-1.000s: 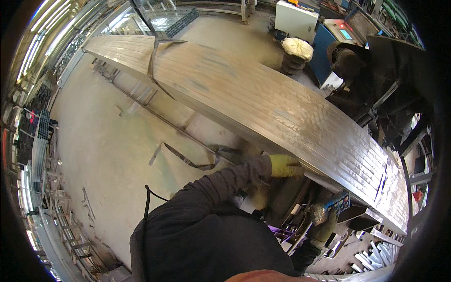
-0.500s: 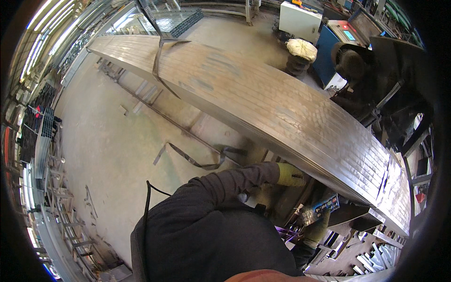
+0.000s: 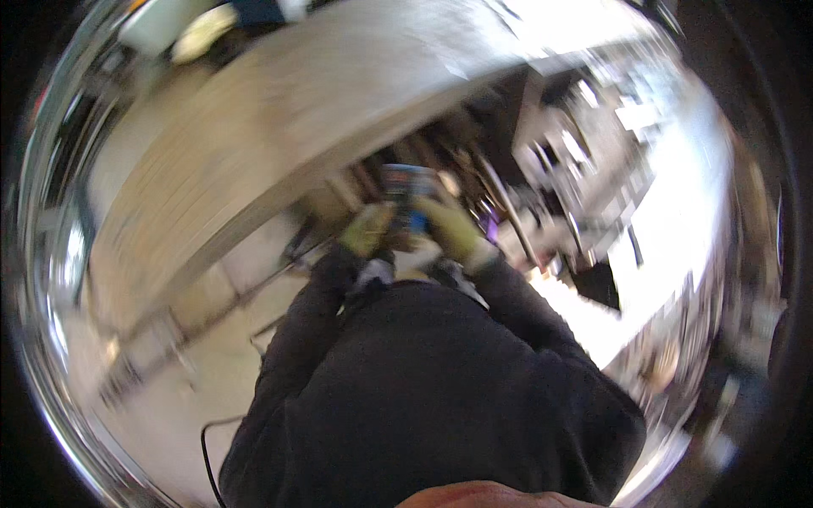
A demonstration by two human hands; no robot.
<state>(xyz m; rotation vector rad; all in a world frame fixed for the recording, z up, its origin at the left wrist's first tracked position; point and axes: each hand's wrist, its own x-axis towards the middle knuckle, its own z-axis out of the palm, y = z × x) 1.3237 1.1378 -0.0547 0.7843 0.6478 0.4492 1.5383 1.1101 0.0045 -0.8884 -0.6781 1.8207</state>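
Motion blurs the whole view. In front of my chest I hold a small blue package with a dark printed face (image 3: 408, 182) between my two gloved hands. My left hand (image 3: 370, 230), in a yellow-green glove, is closed at the package's left edge. On the opposite edge, my right hand (image 3: 453, 227), gloved the same way, grips it with fingers bent around the side. The lower part of the package lies between the gloves, and blur hides its details. Both dark sleeves reach up from the lower edge.
A long stack of metal profiles (image 3: 279, 110) curves across the far side, beyond my hands. Below its edge are dark rods and bars (image 3: 508, 207). Smeared metal pieces lie to the right, near a bright glare. A pale-topped seat (image 3: 203, 34) shows at the far left.
My view has swung to the right and blurred. My left hand has left its spot beside the metal stack and joined my right hand at the blue package, now in front of me.
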